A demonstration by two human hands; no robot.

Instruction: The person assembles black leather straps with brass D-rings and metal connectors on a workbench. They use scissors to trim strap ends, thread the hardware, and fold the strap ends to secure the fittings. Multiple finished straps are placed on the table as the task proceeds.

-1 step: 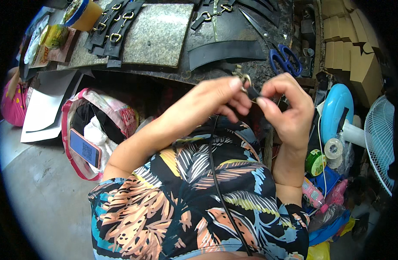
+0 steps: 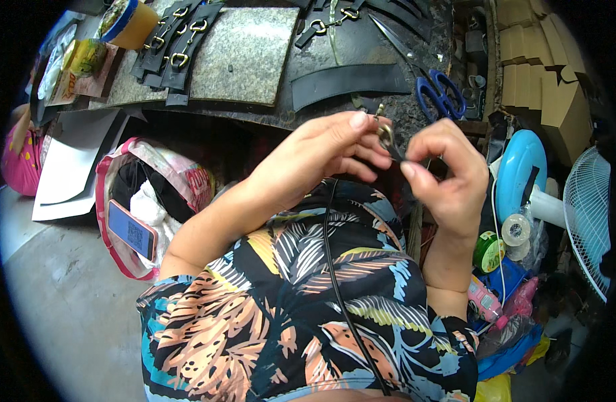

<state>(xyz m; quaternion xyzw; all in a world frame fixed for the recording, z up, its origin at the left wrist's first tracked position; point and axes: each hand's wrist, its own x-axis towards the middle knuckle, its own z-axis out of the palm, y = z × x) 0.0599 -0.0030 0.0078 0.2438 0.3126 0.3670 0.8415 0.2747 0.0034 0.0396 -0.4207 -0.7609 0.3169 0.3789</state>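
Note:
In front of my chest, at the bench's near edge, my left hand [image 2: 341, 144] is closed around a small brass-coloured metal buckle fitting [image 2: 386, 135] between thumb and fingers. A short black leather strap [image 2: 396, 153] runs from the fitting toward my right hand [image 2: 447, 177]. The thumb and forefinger of that hand pinch the strap's end, the other fingers curled. The fingers partly hide both strap and fitting. Beyond my hands, a flat black leather piece [image 2: 351, 82] lies on the bench, with blue-handled scissors [image 2: 440, 95] to its right, blades pointing away.
Finished black straps with gold fittings [image 2: 179, 57] lie on a stone slab [image 2: 244, 53]. A tub [image 2: 130, 25] stands far left. Below are a pink-edged bag [image 2: 103, 224] and a phone [image 2: 131, 228]. A fan [image 2: 589, 214] and cardboard boxes [image 2: 566, 107] stand right.
The metal fitting has turned a little in my fingers and shifted slightly nearer me. My right hand has moved slightly down and right, still pinching the strap.

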